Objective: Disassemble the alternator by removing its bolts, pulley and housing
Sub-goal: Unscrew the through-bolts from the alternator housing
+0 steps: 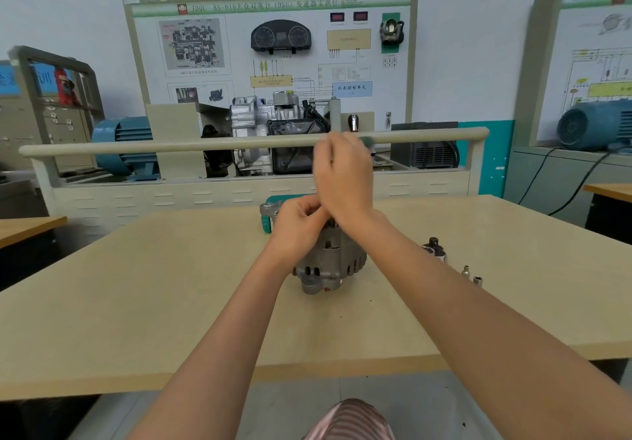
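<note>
The alternator [330, 261] is being kept near the middle of the pale worktop [136, 285], well apart from the near edge and from the left and right edges, with broad bare surface lying open to its left and in front of it. The left hand [297, 222] is being held curled over the top of the alternator, its fingers [307, 208] closed round the upper part. The right hand [343, 179] is being raised just above it, blurred, its fingers bunched round a dark, blurred tool [366, 142]; what sort of tool cannot be told. To the right of the alternator, a dark removed part [433, 249] and two small metal pieces [472, 276] are being left standing apart on the surface. A teal object [268, 220] is being partly hidden behind the left hand. Beyond the far edge, a beige rail [205, 147] is being followed by a gearbox display [273, 131], a wall panel of diagrams [273, 46] and blue motors [126, 142].
</note>
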Demonstrator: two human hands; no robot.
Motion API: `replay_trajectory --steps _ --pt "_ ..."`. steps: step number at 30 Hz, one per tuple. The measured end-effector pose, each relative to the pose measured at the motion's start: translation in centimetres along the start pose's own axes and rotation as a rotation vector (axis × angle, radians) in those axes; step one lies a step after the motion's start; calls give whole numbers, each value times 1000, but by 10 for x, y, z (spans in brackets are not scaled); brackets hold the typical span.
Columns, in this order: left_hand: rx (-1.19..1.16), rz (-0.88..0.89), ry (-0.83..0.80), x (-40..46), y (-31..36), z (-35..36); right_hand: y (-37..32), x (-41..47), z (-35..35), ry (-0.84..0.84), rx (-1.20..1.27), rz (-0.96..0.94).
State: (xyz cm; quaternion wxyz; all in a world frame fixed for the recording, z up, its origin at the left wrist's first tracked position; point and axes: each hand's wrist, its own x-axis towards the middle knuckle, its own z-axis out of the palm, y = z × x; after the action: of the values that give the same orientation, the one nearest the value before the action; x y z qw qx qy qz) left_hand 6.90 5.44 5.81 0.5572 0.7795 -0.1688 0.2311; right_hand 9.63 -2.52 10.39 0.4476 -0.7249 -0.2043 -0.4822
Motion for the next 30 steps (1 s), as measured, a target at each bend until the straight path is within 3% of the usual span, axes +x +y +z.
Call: replay_trajectory --steps 2,4,9,14,16,19,23,25,27,30 --pt "23 -34 22 1 -2 -1 -1 -8 4 50 -408 -88" --pt "31 -50 23 2 -2 -1 -2 -9 5 63 -446 -59" --pt "-3 -22 -13 0 4 1 -2 3 1 -52 145 63" --pt "-39 -17 -26 -1 6 1 -5 25 -4 -285 949 505" --pt "-40 -9 -27 -2 6 1 -3 28 -5 -297 1106 578" --pt "-48 -19 4 -2 4 1 -5 20 -5 -210 874 510" --pt "-29 -48 29 0 -1 -2 -4 -8 2 10 -43 -2" --pt "2 -92 52 3 -2 -2 -4 -13 6 56 -401 -93" --pt "22 -96 50 5 -3 -2 -6 -12 7 77 -392 -68" --pt "7 -62 20 3 0 -1 -9 -3 5 5 -42 29"
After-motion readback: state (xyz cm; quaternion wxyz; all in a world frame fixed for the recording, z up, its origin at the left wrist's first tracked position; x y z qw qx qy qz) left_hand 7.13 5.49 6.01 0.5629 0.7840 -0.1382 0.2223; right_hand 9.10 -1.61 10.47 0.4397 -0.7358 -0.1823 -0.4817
